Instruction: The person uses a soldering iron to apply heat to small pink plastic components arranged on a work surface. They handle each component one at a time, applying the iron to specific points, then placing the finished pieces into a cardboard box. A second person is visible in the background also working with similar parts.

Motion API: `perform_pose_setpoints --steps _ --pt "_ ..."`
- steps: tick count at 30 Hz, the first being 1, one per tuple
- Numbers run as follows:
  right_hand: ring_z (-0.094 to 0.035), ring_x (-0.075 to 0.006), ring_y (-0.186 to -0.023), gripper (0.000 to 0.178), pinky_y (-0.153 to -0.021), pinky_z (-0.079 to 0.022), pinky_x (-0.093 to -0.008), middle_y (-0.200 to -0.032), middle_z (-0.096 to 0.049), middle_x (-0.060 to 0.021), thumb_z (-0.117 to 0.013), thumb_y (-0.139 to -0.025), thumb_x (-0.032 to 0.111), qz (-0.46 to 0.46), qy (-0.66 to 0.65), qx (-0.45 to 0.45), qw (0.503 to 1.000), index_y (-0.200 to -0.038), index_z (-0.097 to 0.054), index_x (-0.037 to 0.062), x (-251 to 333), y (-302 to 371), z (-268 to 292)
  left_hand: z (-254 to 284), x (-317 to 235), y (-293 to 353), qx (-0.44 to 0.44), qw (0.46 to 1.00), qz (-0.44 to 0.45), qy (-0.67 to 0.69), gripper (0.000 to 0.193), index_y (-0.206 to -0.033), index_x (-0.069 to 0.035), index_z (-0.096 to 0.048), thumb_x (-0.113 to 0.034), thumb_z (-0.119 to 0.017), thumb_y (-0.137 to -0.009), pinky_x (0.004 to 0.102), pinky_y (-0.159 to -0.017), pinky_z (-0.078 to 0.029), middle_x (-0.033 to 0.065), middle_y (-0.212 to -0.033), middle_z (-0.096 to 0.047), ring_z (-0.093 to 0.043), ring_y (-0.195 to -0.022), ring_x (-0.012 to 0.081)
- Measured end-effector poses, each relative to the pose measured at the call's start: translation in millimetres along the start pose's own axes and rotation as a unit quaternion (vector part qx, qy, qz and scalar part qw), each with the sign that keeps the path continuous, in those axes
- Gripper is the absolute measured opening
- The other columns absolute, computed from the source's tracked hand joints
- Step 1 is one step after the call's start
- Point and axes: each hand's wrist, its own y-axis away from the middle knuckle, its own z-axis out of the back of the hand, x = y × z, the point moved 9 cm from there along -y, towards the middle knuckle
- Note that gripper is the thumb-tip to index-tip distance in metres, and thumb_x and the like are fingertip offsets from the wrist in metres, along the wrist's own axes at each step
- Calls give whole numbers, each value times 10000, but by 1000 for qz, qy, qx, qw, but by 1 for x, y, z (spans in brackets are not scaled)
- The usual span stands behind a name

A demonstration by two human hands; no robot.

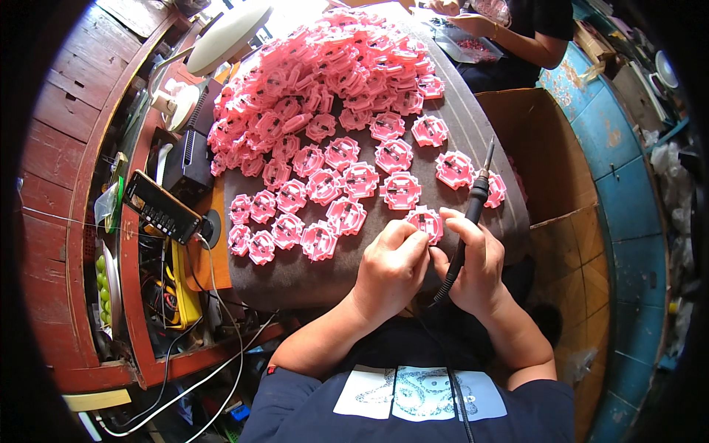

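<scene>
My left hand [391, 267] is closed in a pinch, its fingertips at the near edge of a pink plastic part [425, 221] with small dark pieces in its middle. Whatever lies between those fingertips is hidden. In my right hand [476, 269] is a black soldering iron [477, 193], its metal tip pointing up and away from me. The right thumb and forefinger also come close to the same pink part. Several similar pink parts [401, 190] lie spread out flat just beyond my hands on the dark-covered table [281, 284].
A large heap of pink parts [325, 66] covers the far table. At left are a lamp [229, 37], a black box [190, 166], a propped phone [162, 207] and hanging cables. An open cardboard box [546, 155] stands at right. Another person's arm [524, 46] is at far right.
</scene>
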Motion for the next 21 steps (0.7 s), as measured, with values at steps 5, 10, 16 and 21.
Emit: perform_pose_setpoints --steps 5,10,16,21 --pt "-741 -413 -888 611 -764 -599 -466 -1175 -726 -249 -839 -771 -3 4 2 4 1000 -1302 -537 17 0 0 -2 0 -1 -1 0 1000 3 6 267 -1063 13 -734 93 -767 -810 393 -729 -591 165 -975 -682 -705 -857 326" --pt "-741 -427 -937 621 -804 -601 -475 -1183 -724 -250 -847 -787 52 11 -4 5 1000 -1319 -528 17 0 4 -2 1 -1 -2 2 1000 4 10 257 -1061 19 -732 88 -776 -817 392 -727 -593 165 -961 -687 -708 -857 327" --pt "-741 -438 -957 614 -817 -603 -475 -1174 -724 -246 -844 -789 70 8 7 -4 1000 -1315 -532 15 -1 3 -3 2 -2 -3 -5 1000 -5 18 244 -1046 26 -725 92 -776 -817 390 -714 -588 163 -944 -687 -705 -846 325" --pt "-741 -420 -922 603 -786 -600 -467 -1153 -729 -238 -837 -792 57 6 4 -11 1000 -1313 -536 18 -3 5 -5 2 -1 -3 -5 1000 -5 6 242 -1046 18 -726 91 -772 -820 391 -712 -587 164 -954 -684 -703 -842 324"
